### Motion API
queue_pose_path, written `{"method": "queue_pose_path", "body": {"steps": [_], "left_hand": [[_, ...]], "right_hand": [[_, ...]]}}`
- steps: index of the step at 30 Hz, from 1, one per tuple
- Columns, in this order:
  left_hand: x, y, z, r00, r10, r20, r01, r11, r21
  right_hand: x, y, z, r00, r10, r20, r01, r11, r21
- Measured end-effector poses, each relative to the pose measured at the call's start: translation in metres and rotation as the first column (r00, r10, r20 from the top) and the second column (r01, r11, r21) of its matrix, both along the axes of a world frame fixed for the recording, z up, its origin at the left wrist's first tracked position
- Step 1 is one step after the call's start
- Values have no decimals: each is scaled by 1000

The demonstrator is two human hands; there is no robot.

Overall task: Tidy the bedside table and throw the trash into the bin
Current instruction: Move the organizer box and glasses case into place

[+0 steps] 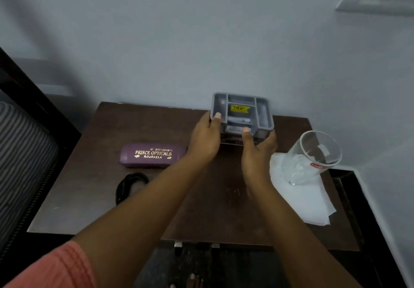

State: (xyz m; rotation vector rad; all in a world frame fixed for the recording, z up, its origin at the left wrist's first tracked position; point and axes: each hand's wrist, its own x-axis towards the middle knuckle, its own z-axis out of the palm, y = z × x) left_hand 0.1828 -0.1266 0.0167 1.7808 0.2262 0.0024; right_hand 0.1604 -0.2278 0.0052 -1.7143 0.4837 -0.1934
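Now | left hand point(205, 137) and right hand point(257, 151) grip grey organiser point(242, 113) (thumbs over rim) | arms outstretched

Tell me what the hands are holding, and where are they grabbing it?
Both hands hold the grey plastic compartment tray: the left hand grips its left edge, the right hand its front right corner, thumbs hooked over the rim.

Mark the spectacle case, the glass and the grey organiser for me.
spectacle case point(152, 156): head view, middle of the lid, on the gold lettering.
glass point(299, 166): head view, lower side wall.
grey organiser point(262, 113): head view, bare floor of its right compartment.
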Motion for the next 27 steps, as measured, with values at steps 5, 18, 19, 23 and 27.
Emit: {"method": "queue_pose_path", "body": {"steps": [5,18,19,23,27], "left_hand": [[13,52,-2,991,136,-3,-136,991,7],[16,165,-5,951,309,12,-309,950,36],[16,166,-6,950,312,16,-312,949,36],[12,173,-6,949,316,3,-316,949,3],[-11,183,-19,944,330,18,-330,940,90]], "right_hand": [[13,34,-7,987,145,61,-145,989,-2],[25,115,-9,886,460,60,-460,888,1],[25,116,-9,883,465,71,-466,885,-2],[24,112,-12,861,503,77,-502,864,-25],[9,87,-23,804,595,19,-592,803,-70]]}}
